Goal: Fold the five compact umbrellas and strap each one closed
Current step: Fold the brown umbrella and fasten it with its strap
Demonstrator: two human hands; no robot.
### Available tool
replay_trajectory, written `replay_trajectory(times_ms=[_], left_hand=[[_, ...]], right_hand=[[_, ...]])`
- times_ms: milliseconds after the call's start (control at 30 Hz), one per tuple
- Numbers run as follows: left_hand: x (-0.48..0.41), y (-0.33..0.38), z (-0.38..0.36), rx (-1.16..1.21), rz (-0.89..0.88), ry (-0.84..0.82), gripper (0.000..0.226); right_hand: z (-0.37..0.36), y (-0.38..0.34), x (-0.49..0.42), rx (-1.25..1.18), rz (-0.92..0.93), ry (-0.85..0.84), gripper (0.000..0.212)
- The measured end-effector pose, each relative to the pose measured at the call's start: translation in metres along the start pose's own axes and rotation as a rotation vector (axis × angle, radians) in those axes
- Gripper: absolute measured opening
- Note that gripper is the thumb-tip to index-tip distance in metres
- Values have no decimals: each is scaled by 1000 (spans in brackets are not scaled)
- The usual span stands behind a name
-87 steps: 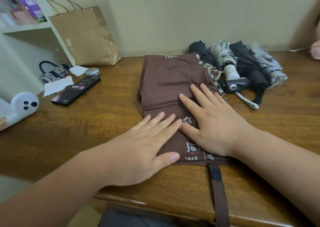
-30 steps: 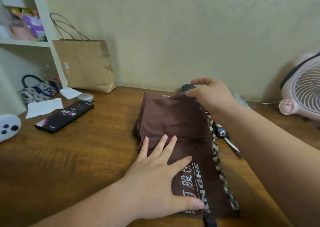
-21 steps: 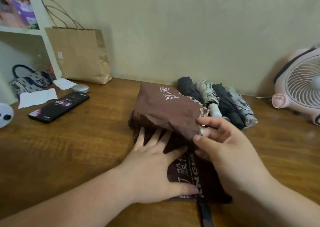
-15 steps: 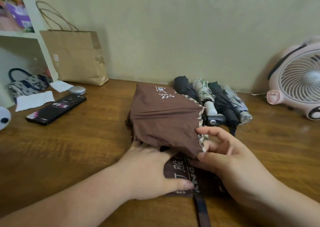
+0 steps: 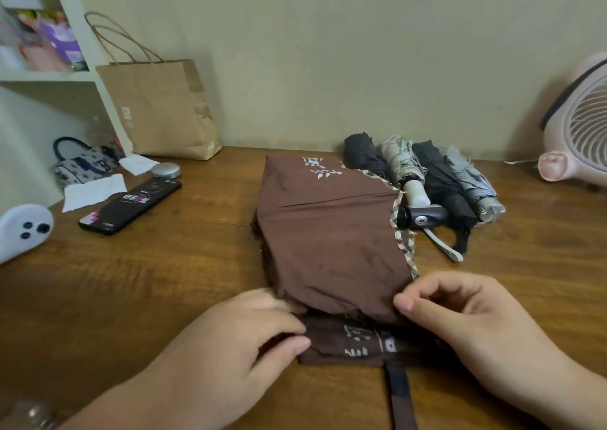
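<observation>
The brown umbrella (image 5: 328, 232) lies mid-table (image 5: 164, 281), its canopy doubled toward the person. The right hand (image 5: 469, 324) pinches the flap's near corner, and the left hand (image 5: 236, 341) grips the layer beneath it. If either pinch slips, the slick fabric could spring open, or the trailing strap (image 5: 399, 393) could get trapped inside the fold.

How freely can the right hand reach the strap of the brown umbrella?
Probably yes: the strap lies bare on the table beside the right hand, nothing between, though that hand pinches the canopy fold.
</observation>
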State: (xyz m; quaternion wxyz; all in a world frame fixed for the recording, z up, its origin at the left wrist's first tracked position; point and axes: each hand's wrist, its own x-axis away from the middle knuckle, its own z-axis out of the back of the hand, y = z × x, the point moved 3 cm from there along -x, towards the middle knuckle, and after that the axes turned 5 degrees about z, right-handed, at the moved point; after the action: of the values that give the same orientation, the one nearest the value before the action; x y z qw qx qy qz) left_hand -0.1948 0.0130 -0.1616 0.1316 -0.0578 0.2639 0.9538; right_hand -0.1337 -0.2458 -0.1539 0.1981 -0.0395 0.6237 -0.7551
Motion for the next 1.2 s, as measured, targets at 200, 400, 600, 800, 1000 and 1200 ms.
replay_trajectory(times_ms=[200,400,600,800,1000,1200], left_hand=[[0,-6,-5,654,393,275,47],[-1,2,1,470,521,295,40],[0,-1,-1,336,513,280,28],[6,4,0,52,533,229,31],[4,16,2,-98,469,298,30],[-49,36,9,-314,-75,-70,37]], right_hand=[[-6,7,3,117,94,115,29],[-3,10,4,332,149,145,27],[-4,11,6,451,173,127,20],[-7,10,10,635,211,77,18],[-9,7,14,711,225,39,29],[-13,2,18,820,279,4,31]])
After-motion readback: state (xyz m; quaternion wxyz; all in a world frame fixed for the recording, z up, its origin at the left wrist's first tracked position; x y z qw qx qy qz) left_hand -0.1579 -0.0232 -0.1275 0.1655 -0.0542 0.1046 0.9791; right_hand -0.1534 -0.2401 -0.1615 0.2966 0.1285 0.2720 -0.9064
